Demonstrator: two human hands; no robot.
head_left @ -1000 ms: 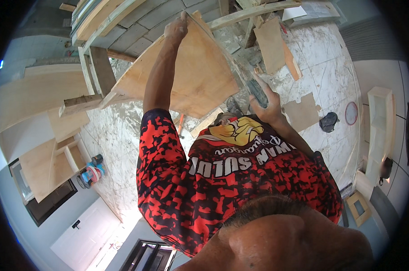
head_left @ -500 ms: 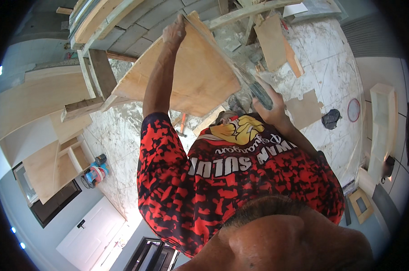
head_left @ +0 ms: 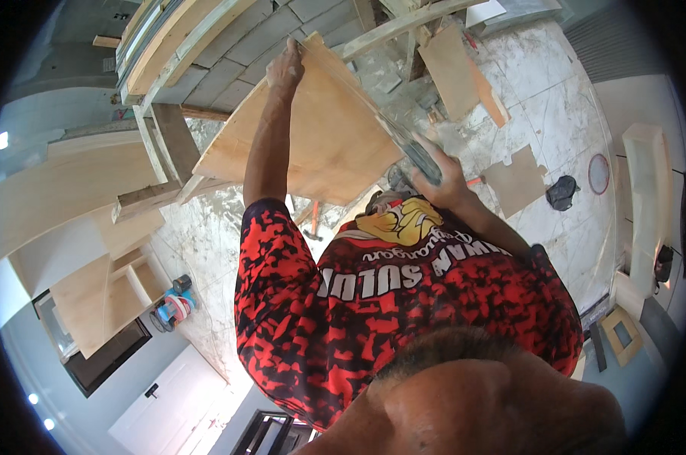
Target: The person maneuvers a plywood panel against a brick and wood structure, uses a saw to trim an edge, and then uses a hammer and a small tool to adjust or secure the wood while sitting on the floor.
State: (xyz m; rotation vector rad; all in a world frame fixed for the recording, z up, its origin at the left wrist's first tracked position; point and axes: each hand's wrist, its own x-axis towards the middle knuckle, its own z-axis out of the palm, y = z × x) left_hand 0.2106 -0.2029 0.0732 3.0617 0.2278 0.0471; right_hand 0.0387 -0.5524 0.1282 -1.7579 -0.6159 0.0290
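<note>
A large plywood board (head_left: 313, 144) is propped at a tilt in front of me. My left hand (head_left: 285, 70) is closed on its edge near the top corner, arm stretched out. In my right hand (head_left: 443, 178) is a long, narrow dark grey-green tool (head_left: 422, 159), pressed along the board's right edge. Its far end runs into that edge, and I cannot make out its exact kind. My right fingers wrap round its near end. Below the board, a hammer (head_left: 315, 220) with an orange-red handle lies on the floor.
Timber framing (head_left: 169, 136) and a block wall (head_left: 241, 68) stand beyond the board. Brown sheet offcuts (head_left: 516, 182), a black plastic bag (head_left: 561, 192) and a round sieve-like ring (head_left: 598, 174) lie on the dusty tiles at right. A blue-and-red power tool (head_left: 174, 307) sits at left.
My right hand has shifted left with the tool, further up along the board's edge. The left hand keeps its hold near the top corner. The whole view has turned slightly.
</note>
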